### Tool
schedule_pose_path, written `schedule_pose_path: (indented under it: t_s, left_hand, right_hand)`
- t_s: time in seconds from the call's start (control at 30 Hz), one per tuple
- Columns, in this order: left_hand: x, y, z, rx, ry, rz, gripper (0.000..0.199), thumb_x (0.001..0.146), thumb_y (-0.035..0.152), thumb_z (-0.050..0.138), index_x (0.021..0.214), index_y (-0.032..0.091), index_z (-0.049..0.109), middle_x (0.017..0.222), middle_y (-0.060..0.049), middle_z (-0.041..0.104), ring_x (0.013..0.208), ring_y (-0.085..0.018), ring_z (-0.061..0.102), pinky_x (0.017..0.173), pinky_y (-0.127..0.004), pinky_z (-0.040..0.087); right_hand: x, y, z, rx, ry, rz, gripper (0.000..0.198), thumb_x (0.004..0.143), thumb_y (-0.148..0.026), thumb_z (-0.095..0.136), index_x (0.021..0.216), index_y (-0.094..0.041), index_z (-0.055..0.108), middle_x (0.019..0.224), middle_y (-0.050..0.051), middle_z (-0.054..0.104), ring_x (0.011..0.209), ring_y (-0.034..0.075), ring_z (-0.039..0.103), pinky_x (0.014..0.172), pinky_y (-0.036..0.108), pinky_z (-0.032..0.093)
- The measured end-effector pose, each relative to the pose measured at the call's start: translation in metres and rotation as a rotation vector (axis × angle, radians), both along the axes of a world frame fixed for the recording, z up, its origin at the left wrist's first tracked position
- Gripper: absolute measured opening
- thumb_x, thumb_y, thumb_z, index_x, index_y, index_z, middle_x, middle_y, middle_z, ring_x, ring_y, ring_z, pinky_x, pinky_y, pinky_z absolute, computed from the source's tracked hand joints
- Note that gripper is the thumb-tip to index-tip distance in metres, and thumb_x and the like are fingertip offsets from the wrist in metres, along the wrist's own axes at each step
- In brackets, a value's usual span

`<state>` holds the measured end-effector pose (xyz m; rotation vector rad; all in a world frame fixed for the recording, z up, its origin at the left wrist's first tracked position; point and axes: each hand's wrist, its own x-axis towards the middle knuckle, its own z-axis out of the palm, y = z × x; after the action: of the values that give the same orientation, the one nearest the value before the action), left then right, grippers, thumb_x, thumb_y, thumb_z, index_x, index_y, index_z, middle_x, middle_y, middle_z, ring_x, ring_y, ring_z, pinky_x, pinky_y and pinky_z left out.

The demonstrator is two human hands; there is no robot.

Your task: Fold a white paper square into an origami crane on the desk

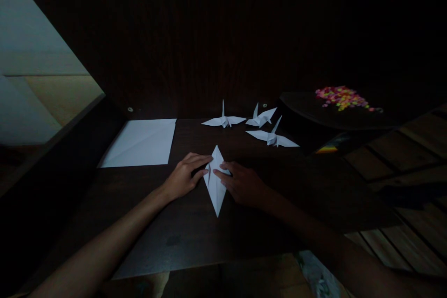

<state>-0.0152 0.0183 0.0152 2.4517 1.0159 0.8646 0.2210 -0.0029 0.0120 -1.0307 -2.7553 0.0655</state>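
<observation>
A white sheet folded into a long diamond (pixel 217 191) lies on the dark wooden table, one point facing me. At its upper left edge rest the fingers of my left hand (pixel 183 174). Its thumb is apart from them and touches the left corner, where a narrow dark gap shows along a flap. From the other side, my right hand (pixel 244 183) lays its spread fingertips on the paper's middle and right edge. Behind the diamond stand three folded paper cranes: one crane (pixel 224 121), another crane (pixel 261 117) to its right, and a nearer crane (pixel 273 138).
A flat white paper sheet (pixel 141 143) with a crease lies at the back left. Small multicoloured pieces (pixel 344 98) are heaped on a dark raised surface (pixel 300 102) at the right. A dark upright panel (pixel 174 46) closes off the back, and a side board (pixel 63 139) the left.
</observation>
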Motion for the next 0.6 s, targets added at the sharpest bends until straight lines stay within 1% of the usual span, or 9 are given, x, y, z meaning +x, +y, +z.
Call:
schedule_pose_path:
  t_s: [0.07,0.2,0.27,0.4,0.5,0.6]
  left_hand:
    - [0.0,0.004,0.003,-0.013,0.031,-0.065,0.031,0.093,0.018,0.053,0.122,0.022,0.062,0.122,-0.009,0.064,0.112,-0.022,0.055,0.095,-0.044,0.048]
    - [0.0,0.012,0.012,-0.024,0.101,-0.221,0.023,0.092,0.014,0.052,0.104,0.021,0.069,0.119,-0.008,0.064,0.112,-0.022,0.053,0.095,-0.041,0.047]
    - [0.0,0.013,0.015,-0.008,0.138,-0.276,0.025,0.091,0.009,0.049,0.099,0.021,0.07,0.117,-0.008,0.064,0.111,-0.022,0.053,0.096,-0.04,0.046]
    - [0.0,0.016,0.018,0.029,0.208,-0.336,0.037,0.087,-0.002,0.043,0.101,0.021,0.068,0.113,-0.007,0.064,0.108,-0.02,0.054,0.094,-0.036,0.046]
    - [0.0,0.021,0.021,0.077,0.253,-0.389,0.04,0.084,-0.004,0.043,0.104,0.022,0.067,0.109,-0.006,0.066,0.103,-0.02,0.055,0.091,-0.034,0.046]
    - [0.002,0.027,0.025,0.106,0.295,-0.435,0.039,0.085,-0.003,0.043,0.104,0.022,0.067,0.104,-0.006,0.066,0.099,-0.02,0.056,0.088,-0.033,0.046]
  right_hand:
    - [0.0,0.001,-0.001,0.009,-0.006,0.003,0.045,0.093,-0.021,0.044,0.137,-0.018,0.048,0.13,0.017,0.053,0.113,0.027,0.053,0.079,0.037,0.056]
    - [0.001,0.001,-0.002,0.021,0.031,0.02,0.043,0.092,-0.018,0.045,0.135,-0.017,0.051,0.128,0.017,0.055,0.111,0.027,0.054,0.083,0.04,0.055]
    - [0.001,0.002,-0.003,0.031,0.058,0.026,0.041,0.092,-0.017,0.045,0.132,-0.017,0.053,0.126,0.017,0.056,0.111,0.026,0.055,0.087,0.041,0.054]
    - [0.001,0.002,-0.004,0.035,0.091,0.013,0.036,0.095,-0.021,0.043,0.128,-0.018,0.057,0.125,0.015,0.057,0.109,0.025,0.057,0.088,0.041,0.053]
    - [-0.001,0.002,-0.003,0.013,0.101,-0.002,0.034,0.096,-0.024,0.043,0.125,-0.02,0.059,0.125,0.015,0.057,0.107,0.024,0.058,0.086,0.04,0.054]
    - [-0.001,0.002,-0.001,0.02,0.093,-0.006,0.034,0.096,-0.024,0.041,0.125,-0.019,0.058,0.124,0.015,0.057,0.106,0.024,0.058,0.084,0.039,0.055]
